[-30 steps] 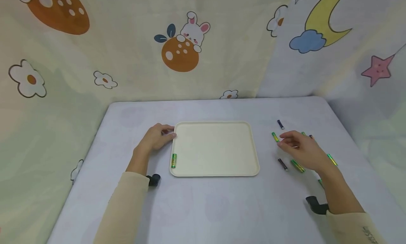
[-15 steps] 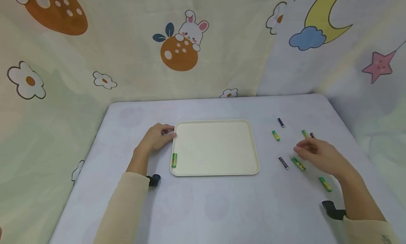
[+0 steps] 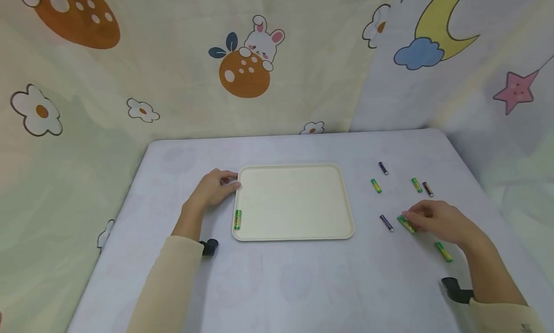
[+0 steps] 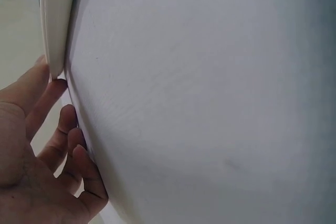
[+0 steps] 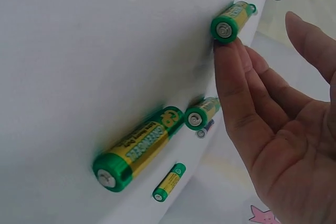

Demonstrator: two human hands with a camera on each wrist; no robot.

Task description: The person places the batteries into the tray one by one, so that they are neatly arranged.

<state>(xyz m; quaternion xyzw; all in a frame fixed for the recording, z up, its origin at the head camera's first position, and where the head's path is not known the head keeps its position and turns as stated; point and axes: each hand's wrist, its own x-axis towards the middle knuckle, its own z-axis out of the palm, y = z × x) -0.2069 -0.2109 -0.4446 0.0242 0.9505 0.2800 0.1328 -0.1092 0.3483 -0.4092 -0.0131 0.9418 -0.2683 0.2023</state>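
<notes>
In the head view, my left hand (image 3: 213, 188) pinches the left rim of a cream tray (image 3: 294, 203). The left wrist view shows the thumb on the tray's edge (image 4: 56, 19) and the index finger at its underside. A green and yellow battery (image 3: 237, 219) lies on the tray along its left side. My right hand (image 3: 441, 222) is low over the table, its fingertips touching a green battery (image 3: 406, 224). In the right wrist view, the fingers reach that battery (image 5: 231, 23) while the thumb stands apart from it.
Loose batteries lie around the right hand: green ones (image 3: 444, 251), (image 5: 139, 150) near the wrist, another green battery (image 3: 376, 185), and dark batteries (image 3: 386, 223) beyond. The white table (image 3: 277, 285) meets a patterned cloth backdrop (image 3: 182, 73).
My right hand has moved right and nearer to me, away from the far green battery, then down to another green battery. My left hand stays at the tray's rim.
</notes>
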